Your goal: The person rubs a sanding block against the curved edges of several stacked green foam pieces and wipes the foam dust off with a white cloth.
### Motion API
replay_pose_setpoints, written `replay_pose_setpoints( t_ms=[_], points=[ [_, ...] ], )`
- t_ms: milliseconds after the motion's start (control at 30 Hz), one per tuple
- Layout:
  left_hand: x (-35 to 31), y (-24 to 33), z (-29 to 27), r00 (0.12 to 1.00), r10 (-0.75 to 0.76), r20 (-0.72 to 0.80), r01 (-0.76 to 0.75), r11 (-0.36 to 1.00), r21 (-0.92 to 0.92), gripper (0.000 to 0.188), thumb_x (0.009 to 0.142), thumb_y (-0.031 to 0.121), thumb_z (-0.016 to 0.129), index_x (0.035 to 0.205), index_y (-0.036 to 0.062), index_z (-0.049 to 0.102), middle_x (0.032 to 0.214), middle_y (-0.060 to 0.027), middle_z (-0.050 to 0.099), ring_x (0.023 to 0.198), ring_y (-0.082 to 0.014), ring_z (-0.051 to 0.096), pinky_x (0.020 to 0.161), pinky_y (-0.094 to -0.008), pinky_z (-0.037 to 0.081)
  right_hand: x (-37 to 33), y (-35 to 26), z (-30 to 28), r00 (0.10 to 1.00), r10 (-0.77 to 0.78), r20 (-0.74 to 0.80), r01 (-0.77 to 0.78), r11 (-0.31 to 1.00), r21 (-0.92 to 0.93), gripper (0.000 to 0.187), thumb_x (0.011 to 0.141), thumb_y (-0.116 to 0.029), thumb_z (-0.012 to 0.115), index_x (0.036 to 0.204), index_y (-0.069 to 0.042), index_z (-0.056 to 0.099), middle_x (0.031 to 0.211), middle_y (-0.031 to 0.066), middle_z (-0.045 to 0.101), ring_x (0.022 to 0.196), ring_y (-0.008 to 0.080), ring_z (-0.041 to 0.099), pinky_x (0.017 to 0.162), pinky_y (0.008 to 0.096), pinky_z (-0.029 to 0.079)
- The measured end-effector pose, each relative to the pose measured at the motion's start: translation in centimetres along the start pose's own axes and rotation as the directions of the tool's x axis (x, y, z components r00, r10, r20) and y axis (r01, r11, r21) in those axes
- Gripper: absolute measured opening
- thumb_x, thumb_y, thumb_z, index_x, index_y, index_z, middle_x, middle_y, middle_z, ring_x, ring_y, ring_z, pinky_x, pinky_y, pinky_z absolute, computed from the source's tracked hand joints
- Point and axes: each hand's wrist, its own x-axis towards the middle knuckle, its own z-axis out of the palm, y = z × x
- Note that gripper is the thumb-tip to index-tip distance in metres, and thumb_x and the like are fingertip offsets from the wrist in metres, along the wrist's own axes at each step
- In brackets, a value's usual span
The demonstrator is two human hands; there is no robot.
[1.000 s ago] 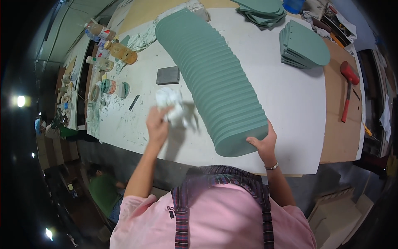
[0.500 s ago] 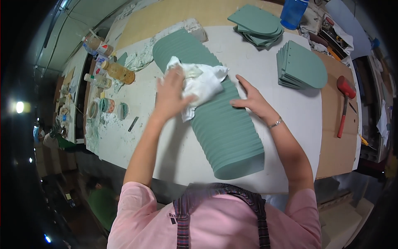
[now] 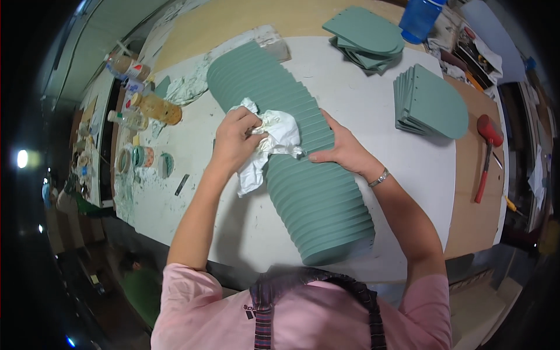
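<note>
A long row of overlapping green round-ended panels (image 3: 318,195) lies slantwise across the white tabletop, its near end close to me. My left hand (image 3: 234,140) is closed on a crumpled white cloth (image 3: 283,131), which rests over the left and middle part of the row. One corner of the cloth hangs down the left side. My right hand (image 3: 344,149) lies against the right side of the panels, thumb stretched over the top and index finger along the edge. Its other fingers are hidden behind the hand.
Two stacks of green panels, one farther back (image 3: 364,35) and one nearer (image 3: 431,102), stand at the right. A red mallet (image 3: 489,131) lies on brown board (image 3: 466,204). A blue bottle (image 3: 420,23) stands behind. Bottles (image 3: 157,109), open jars (image 3: 143,156) and a dark blade (image 3: 182,185) are left.
My left hand has bunched the cloth and pulled it left and toward me. My right hand, earlier over the right edge, now lies against the panels farther left.
</note>
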Motion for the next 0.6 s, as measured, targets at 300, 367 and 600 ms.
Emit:
replay_pose_setpoints(
  t_ms=[300, 367, 600],
  points=[
    [5.8, 3.7, 5.3, 0.959, 0.246, -0.140, -0.249, 0.969, -0.003, 0.017, 0.064, 0.003, 0.070, 0.080, 0.0021, 0.064, 0.083, -0.0119, 0.056, 0.086, -0.0328, 0.055, 0.076, -0.0431, 0.045, -0.3, -1.8, 0.2, 0.990, 0.124, 0.060, -0.136, 0.947, 0.293, 0.084, 0.068, -0.014, 0.085, 0.138, 0.004, 0.042, 0.129, 0.0108, 0.056, 0.118, 0.0194, 0.053, 0.105, 0.0315, 0.040],
    [3.6, 2.3, 2.9, 0.981, 0.191, -0.036, -0.189, 0.981, 0.052, 0.016, 0.065, 0.004, 0.072, 0.079, 0.0017, 0.064, 0.083, -0.0115, 0.056, 0.084, -0.0324, 0.055, 0.074, -0.0435, 0.046, -0.2, -0.8, -1.2, 0.978, 0.155, 0.140, -0.176, 0.972, 0.156, 0.084, 0.069, -0.017, 0.084, 0.136, 0.009, 0.042, 0.134, 0.0139, 0.054, 0.119, 0.0190, 0.053, 0.105, 0.0301, 0.039],
    [4.0, 2.3, 4.2, 0.965, 0.170, -0.201, -0.146, 0.981, 0.126, 0.016, 0.063, 0.002, 0.070, 0.079, 0.0000, 0.068, 0.080, -0.0156, 0.058, 0.081, -0.0362, 0.058, 0.070, -0.0455, 0.047, 0.0, -1.5, 0.6, 0.976, 0.125, 0.177, -0.169, 0.950, 0.262, 0.086, 0.072, -0.018, 0.084, 0.144, 0.002, 0.040, 0.137, 0.0130, 0.053, 0.125, 0.0218, 0.049, 0.110, 0.0326, 0.034]
  ],
)
